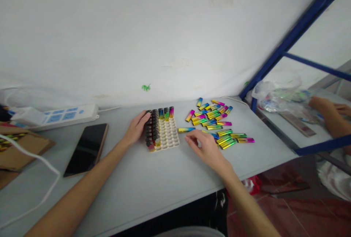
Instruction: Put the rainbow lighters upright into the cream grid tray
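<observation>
Fingers (142,116) of the left hand (135,129) lie against the left side of the black-topped lighters (155,123), bent and close together; whether they grip or merely steady cannot be told. The right hand (205,145) is palm down, its thumb and forefinger bent with a narrow gap between them and nothing visibly held; it lies near a blue-and-yellow piece (185,130), contact being unclear. Between the hands stands the pale tray (169,136), an array of small cells. The lighters stand upright in its left columns, with further upright pieces along the back row, coloured blue, green and pink; the front right cells are unfilled. Right of the tray, shiny multicoloured pieces (214,126) are scattered flat on the grey surface (137,193), some overlapping. Left of the left forearm lies a dark-screened phone (86,149); behind it, near the wall (164,39), is a white power strip (65,116), and farther left a cardboard box (24,142) and a white cable (52,165). At right, beyond a blue frame (285,49), are plastic bags (274,92) and another person's hands (326,107).
</observation>
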### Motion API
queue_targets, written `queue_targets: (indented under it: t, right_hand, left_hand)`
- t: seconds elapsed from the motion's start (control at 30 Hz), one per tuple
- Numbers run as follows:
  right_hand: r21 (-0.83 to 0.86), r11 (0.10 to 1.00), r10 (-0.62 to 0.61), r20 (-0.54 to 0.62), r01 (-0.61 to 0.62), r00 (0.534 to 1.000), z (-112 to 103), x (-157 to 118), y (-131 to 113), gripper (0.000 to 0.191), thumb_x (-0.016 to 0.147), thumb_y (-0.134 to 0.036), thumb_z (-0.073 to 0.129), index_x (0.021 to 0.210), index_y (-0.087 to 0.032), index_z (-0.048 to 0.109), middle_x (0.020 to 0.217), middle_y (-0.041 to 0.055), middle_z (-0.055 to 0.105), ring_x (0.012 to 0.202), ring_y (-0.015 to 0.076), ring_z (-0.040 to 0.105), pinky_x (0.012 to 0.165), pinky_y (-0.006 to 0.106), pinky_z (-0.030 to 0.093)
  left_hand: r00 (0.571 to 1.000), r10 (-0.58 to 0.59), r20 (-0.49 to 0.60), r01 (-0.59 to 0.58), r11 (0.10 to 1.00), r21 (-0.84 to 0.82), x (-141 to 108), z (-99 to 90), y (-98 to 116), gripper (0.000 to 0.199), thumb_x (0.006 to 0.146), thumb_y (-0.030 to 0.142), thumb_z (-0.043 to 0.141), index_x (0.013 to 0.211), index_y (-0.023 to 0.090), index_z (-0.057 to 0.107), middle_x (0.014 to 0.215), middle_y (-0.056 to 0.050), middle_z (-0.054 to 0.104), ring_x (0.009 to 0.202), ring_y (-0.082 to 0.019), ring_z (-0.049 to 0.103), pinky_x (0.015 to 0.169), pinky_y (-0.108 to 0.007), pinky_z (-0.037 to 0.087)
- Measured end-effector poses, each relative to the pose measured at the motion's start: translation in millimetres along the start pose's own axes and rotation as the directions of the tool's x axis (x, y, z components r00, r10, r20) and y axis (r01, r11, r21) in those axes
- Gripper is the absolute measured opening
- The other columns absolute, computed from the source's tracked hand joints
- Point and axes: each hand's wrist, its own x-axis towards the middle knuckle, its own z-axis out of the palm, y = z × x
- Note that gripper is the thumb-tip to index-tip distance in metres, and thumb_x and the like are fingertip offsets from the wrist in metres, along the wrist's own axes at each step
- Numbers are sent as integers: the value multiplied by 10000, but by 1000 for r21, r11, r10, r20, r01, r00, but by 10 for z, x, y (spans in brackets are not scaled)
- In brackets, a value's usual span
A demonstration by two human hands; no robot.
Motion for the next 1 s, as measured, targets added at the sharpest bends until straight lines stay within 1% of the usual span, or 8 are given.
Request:
queue_targets:
  t: [0.17, 0.3, 0.43, 0.53, 0.67, 0.73, 0.87, 1.0]
  right_hand:
    - [-167, 980, 74, -211, -111, 975, -466, -203, 425, 226, 1037, -362, 556, 1056, -188, 698, 1003, 93, 763, 858, 227, 706, 803, 354, 537]
    - [-266, 920, 162, -408, -287, 899, -853, -409, 833, 304, 1012, -426, 542, 1062, -184, 719, 1029, 128, 761, 878, 259, 697, 837, 415, 548]
    - [-376, 814, 214, -515, -443, 830, -1041, -642, 1237, 362, 961, -448, 537, 1067, -165, 737, 1028, 175, 724, 944, 308, 670, 894, 489, 533]
    - [-456, 727, 231, -541, -513, 809, -1011, -765, 1467, 394, 939, -450, 535, 1089, -147, 737, 1034, 204, 702, 1089, 373, 626, 990, 578, 486]
    - [-390, 776, 266, -510, -496, 818, -816, -758, 1567, 466, 952, -476, 509, 1188, -125, 706, 1164, 236, 650, 1103, 354, 623, 968, 545, 530]
    - [-357, 814, 243, -507, -459, 827, -699, -683, 1534, 466, 967, -461, 491, 1221, -126, 693, 1224, 244, 619, 1124, 344, 619, 975, 531, 543]
    - [-341, 868, 182, -456, -360, 871, -486, -493, 1385, 383, 991, -390, 482, 1211, -157, 691, 1228, 214, 625, 1203, 340, 587, 1078, 561, 496]
    - [-309, 900, 157, -431, -309, 889, -389, -354, 1228, 364, 1008, -376, 478, 1219, -168, 689, 1264, 204, 610, 1233, 327, 585, 1106, 569, 482]
  left_hand:
    - [1000, -30, 3, 30, 999, -16, 11, 1, 10, 430, 949, 619, 518, 951, 205, 636, 945, -26, 684, 927, -243, 593, 834, -327, 468]
    - [999, -46, 0, 46, 999, -28, 17, 2, 18, 429, 939, 616, 532, 966, 204, 651, 948, -27, 696, 924, -243, 600, 825, -326, 481]
    - [999, -43, -7, 43, 999, -29, 19, -2, 13, 434, 935, 622, 538, 950, 206, 660, 932, -22, 690, 921, -242, 603, 849, -332, 477]
    - [999, -42, 1, 42, 998, -41, 23, -4, -3, 436, 937, 625, 536, 969, 209, 665, 961, -30, 700, 955, -254, 608, 859, -337, 480]
    - [999, -41, 4, 41, 998, -56, 28, -2, -27, 441, 938, 630, 544, 966, 206, 662, 953, -32, 702, 955, -259, 614, 862, -342, 481]
    - [999, -41, 9, 41, 997, -61, 26, 0, -31, 442, 942, 631, 542, 973, 206, 661, 952, -32, 703, 948, -257, 613, 850, -339, 482]
    - [999, -42, -3, 42, 998, -41, 26, 0, -23, 449, 940, 635, 543, 970, 205, 669, 967, -38, 710, 965, -262, 614, 862, -339, 483]
    - [999, -41, -15, 40, 999, -23, 32, -2, -17, 467, 929, 649, 543, 971, 204, 679, 986, -37, 729, 966, -264, 624, 876, -342, 496]
